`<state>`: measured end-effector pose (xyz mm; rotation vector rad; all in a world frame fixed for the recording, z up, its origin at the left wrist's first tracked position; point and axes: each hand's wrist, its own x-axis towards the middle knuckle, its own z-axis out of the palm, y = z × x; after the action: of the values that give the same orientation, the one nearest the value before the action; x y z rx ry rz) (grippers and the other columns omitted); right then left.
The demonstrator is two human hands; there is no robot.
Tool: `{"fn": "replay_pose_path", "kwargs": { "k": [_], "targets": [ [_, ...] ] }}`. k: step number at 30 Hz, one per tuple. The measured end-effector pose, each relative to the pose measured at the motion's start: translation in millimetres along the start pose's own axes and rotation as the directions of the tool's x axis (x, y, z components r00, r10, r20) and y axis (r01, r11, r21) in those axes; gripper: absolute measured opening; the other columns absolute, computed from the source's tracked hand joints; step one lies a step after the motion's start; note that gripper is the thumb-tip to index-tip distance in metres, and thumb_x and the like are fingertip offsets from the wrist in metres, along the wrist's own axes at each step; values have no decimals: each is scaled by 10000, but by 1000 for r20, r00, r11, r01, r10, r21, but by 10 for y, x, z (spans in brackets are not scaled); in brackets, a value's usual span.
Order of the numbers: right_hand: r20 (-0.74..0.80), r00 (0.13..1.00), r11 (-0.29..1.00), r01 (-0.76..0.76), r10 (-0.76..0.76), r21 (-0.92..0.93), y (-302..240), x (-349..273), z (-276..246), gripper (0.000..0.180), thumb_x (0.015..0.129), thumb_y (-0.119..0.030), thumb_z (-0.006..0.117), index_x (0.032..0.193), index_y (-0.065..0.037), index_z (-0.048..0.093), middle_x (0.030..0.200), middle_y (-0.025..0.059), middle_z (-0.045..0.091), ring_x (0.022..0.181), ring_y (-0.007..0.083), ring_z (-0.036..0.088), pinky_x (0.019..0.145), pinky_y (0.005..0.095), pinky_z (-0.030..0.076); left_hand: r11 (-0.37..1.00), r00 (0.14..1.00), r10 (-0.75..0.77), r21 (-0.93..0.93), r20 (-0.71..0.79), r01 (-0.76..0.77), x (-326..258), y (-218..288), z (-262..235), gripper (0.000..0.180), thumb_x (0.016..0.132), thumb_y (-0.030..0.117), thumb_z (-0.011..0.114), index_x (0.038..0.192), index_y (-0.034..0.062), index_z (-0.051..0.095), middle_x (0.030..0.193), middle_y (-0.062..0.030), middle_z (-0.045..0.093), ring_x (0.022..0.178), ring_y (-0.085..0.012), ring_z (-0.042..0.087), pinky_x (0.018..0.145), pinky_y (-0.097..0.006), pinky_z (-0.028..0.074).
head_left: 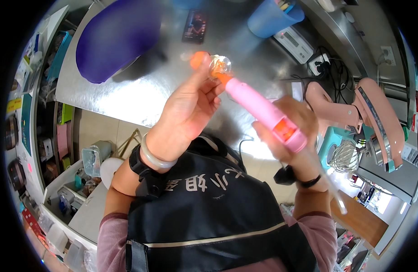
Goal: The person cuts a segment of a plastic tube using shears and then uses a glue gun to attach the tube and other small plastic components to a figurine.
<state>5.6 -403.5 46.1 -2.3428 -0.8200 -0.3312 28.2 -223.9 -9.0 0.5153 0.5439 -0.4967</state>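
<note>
My left hand (189,106) is raised over the metal table, thumb and fingers closed on a small clear round piece (223,62). An orange ball-like part (199,59) sits beside it at the thumb; how the two join is hard to make out. My right hand (293,122), blurred by motion, grips a pink hot glue gun (253,100). The gun's orange nozzle (224,78) points at the clear piece and appears to touch it or nearly so. From the gun's back end sticks out a translucent glue stick (339,201).
On the metal table (100,100) are a purple rounded object (116,41), a phone (195,27), a blue cup (268,22) and a white device (294,44). Cables (340,68) lie at right, near a pink stand mixer (376,118) and a wire whisk (345,156). Shelves (41,136) stand left.
</note>
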Motion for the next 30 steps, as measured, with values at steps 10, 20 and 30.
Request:
{"fn": "replay_pose_path", "kwargs": {
  "k": [10, 20, 30],
  "targets": [
    [-26, 1000, 996, 13, -15, -91, 7, -56, 105, 269, 562, -137, 771, 689, -50, 551, 591, 61, 499, 462, 214, 510, 408, 293, 408, 998, 999, -9, -68, 45, 12, -21, -7, -8, 347, 812, 385, 602, 1020, 114, 543, 912, -17, 606, 781, -70, 545, 624, -190, 416],
    [-15, 993, 992, -122, 121, -31, 45, -157, 84, 256, 573, -153, 768, 682, -49, 561, 574, 66, 502, 455, 211, 511, 405, 288, 397, 993, 996, -39, -105, 80, 47, -16, 21, -39, 336, 808, 378, 612, 1030, 136, 541, 892, -9, 594, 818, -92, 550, 633, -200, 393],
    [0, 994, 986, -108, 109, -125, 40, -114, -2, 218, 623, -148, 743, 658, -34, 560, 568, 72, 489, 455, 214, 495, 411, 298, 382, 998, 990, -38, -53, 136, 46, -18, 30, -101, 350, 802, 389, 617, 1006, 111, 560, 865, 6, 580, 804, -100, 548, 628, -195, 380]
  ]
}}
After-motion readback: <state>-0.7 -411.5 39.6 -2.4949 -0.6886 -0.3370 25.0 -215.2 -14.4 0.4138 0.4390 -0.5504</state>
